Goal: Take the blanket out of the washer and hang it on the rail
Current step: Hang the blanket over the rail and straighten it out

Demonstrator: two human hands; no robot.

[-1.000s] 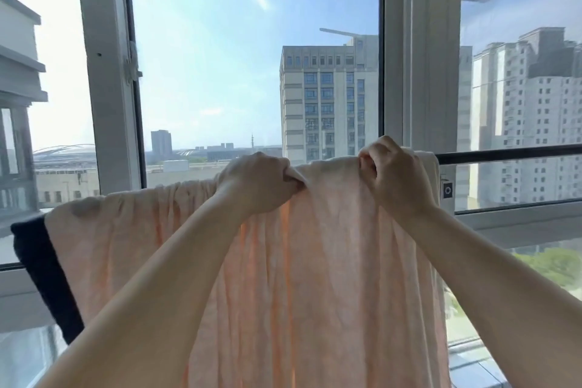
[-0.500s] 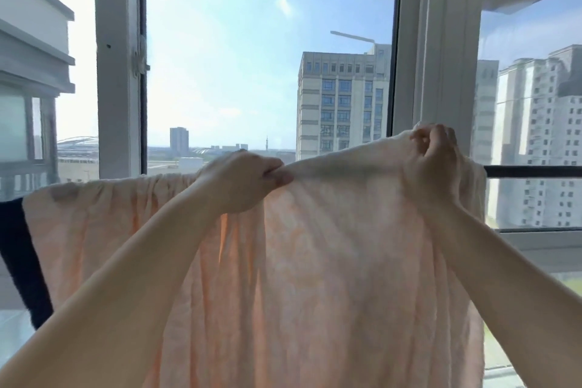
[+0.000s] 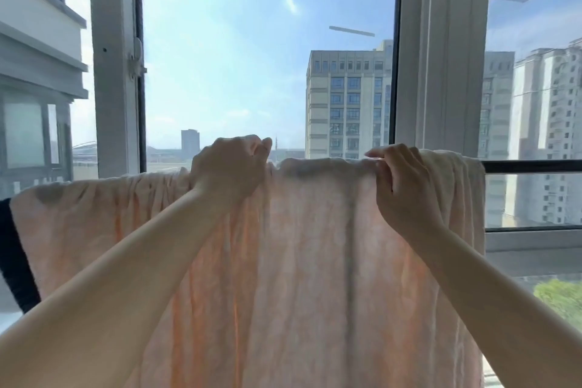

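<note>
Pale peach fabric blanket (image 3: 302, 261): draped over dark metal rail (image 3: 532, 166). Left hand (image 3: 228, 167), right hand (image 3: 406, 189): fingers pinching top fold, likely to spread it evenly.

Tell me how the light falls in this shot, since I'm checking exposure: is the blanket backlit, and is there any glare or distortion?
Head view: daylight comes through the window behind, so the peach blanket glows translucent, with darker folds. Left hand and right hand look shaded on the camera side. A pale glare streak sits high in the sky. The wide lens bends the frame edges.
</note>
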